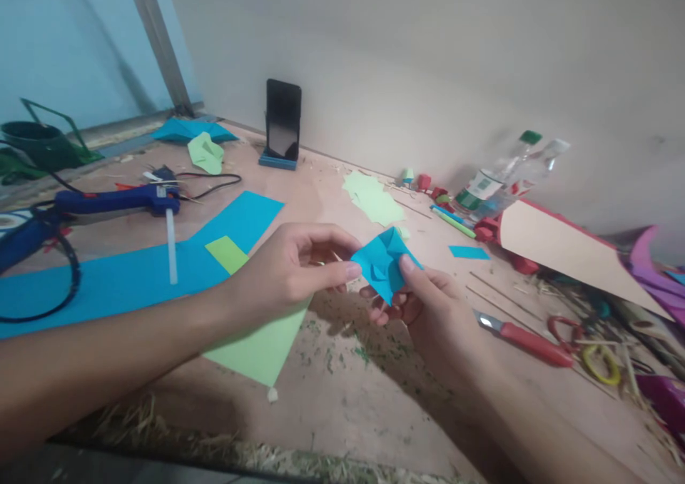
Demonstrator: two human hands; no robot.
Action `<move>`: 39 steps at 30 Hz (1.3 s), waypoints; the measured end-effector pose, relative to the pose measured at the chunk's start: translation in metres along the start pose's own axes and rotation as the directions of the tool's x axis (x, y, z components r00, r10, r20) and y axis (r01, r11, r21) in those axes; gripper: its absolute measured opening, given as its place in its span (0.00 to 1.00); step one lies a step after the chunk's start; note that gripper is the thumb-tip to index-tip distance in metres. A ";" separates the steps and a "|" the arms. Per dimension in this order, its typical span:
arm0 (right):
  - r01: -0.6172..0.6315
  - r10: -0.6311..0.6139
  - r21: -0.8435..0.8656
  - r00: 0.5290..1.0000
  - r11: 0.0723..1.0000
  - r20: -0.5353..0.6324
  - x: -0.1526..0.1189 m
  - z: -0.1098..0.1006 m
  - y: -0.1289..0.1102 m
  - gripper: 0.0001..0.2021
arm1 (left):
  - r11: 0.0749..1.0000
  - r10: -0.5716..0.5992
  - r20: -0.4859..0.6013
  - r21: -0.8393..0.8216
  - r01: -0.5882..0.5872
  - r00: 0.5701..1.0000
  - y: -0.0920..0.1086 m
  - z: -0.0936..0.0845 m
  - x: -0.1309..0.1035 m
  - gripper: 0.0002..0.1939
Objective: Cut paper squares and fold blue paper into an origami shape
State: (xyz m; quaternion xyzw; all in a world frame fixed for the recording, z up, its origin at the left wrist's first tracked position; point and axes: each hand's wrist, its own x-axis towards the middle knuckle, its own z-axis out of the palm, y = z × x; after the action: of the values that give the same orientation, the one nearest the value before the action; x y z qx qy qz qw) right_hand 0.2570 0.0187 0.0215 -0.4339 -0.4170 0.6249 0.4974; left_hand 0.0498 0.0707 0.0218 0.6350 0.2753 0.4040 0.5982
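A small folded piece of blue paper [381, 264] is held up over the middle of the table, its creased flaps facing me. My left hand [315, 263] pinches its left corner between thumb and fingers. On the other side, my right hand [428, 291] grips the paper's right edge, thumb on top and fingers curled beneath. Below my left forearm lies a light green sheet [267, 355]. A long blue strip [133, 277] and a small green rectangle [227, 254] are left of my hands.
A blue glue gun [118, 200] with its cable lies at left. A phone [283, 121] stands at the back. To the right are plastic bottles [481, 188], a red cutter [535, 343], thin sticks, and scissors with yellow and red handles [600, 364].
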 end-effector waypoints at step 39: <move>0.086 -0.072 -0.302 0.996 0.950 0.056 -0.005 0.003 -0.003 0.08 | 0.997 0.006 -0.070 0.073 -0.001 0.998 0.002 0.003 -0.001 0.02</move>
State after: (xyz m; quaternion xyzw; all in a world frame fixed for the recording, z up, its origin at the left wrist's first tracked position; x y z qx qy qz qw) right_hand 0.2551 0.0143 0.0258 -0.4741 -0.5361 0.5426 0.4398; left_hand 0.0516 0.0676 0.0239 0.6424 0.3097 0.4169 0.5636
